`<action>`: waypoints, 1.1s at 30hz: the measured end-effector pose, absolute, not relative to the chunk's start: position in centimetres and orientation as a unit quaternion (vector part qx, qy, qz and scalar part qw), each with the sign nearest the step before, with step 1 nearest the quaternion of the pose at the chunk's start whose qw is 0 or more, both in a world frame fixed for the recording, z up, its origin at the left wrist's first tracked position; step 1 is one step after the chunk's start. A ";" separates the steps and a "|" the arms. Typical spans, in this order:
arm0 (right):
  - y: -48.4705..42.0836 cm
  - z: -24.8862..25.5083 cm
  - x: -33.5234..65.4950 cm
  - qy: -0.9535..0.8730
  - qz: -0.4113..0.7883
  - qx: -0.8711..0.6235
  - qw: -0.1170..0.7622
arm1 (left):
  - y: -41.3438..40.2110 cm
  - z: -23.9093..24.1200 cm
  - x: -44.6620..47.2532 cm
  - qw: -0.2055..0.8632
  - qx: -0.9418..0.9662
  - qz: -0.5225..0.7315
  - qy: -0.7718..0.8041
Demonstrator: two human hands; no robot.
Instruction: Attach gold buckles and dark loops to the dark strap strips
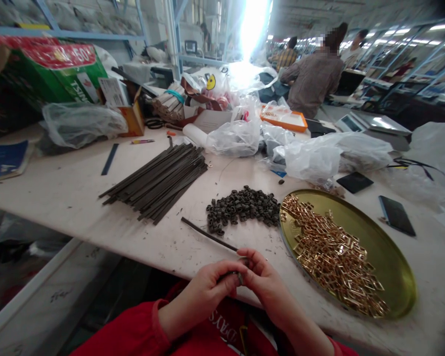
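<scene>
A long dark strap (209,235) runs from the table up to my fingers at the front edge. My right hand (261,277) closes on it, thumb and fingers pinched together. Against it, my left hand (215,284) is also closed, gripping a dark piece that looks like the same strap; its end is mostly hidden by my fingers. Just beyond my hands lies a heap of small dark loops (244,205). On the right, many gold-coloured metal buckles (333,252) fill part of a round gold tray (391,262). A stack of dark straps (159,178) rests to the left.
Plastic bags (311,153) and an orange-edged box (284,118) line the back. A phone (396,215) and a black flat object (355,182) lie beyond the tray. A blue booklet (5,159) is far left. A person (313,79) stands with their back turned behind the table.
</scene>
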State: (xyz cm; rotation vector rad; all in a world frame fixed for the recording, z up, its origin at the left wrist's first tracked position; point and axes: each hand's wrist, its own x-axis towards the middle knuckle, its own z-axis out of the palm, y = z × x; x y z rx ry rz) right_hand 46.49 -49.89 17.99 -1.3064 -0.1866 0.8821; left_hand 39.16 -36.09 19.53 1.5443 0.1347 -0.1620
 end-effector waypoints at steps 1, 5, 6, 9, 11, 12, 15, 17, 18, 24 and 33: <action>-49.5 18.0 47.1 -0.104 0.402 -0.597 0.686 | -35.7 19.4 39.3 0.721 0.686 -0.065 0.077; -47.0 17.7 50.3 -0.266 0.257 -0.753 0.544 | -33.8 19.5 40.0 0.693 0.704 -0.027 0.151; -46.3 17.6 51.0 -0.317 0.192 -0.803 0.467 | -33.4 19.5 40.1 0.683 0.710 -0.024 0.168; -44.2 17.0 52.3 -0.419 0.089 -0.873 0.234 | -32.4 19.5 40.2 0.669 0.716 -0.027 0.198; -43.3 16.6 52.5 -0.437 0.079 -0.878 0.177 | -31.9 19.3 40.2 0.663 0.720 -0.029 0.205; -43.1 16.5 52.4 -0.438 0.080 -0.878 0.174 | -31.6 19.1 40.2 0.660 0.722 -0.030 0.207; -43.1 16.2 52.1 -0.438 0.084 -0.877 0.178 | -31.2 18.5 40.2 0.656 0.725 -0.035 0.209; -43.3 16.0 51.9 -0.433 0.088 -0.878 0.184 | -31.0 18.2 40.3 0.655 0.725 -0.041 0.207; -43.3 15.9 51.8 -0.429 0.090 -0.878 0.190 | -31.0 18.2 40.3 0.654 0.726 -0.044 0.205; -43.4 15.7 51.9 -0.404 0.112 -0.876 0.239 | -31.2 18.0 40.4 0.643 0.737 -0.047 0.203; -46.0 16.2 51.7 -0.240 0.212 -0.801 0.505 | -32.6 18.3 41.5 0.612 0.768 -0.030 0.185</action>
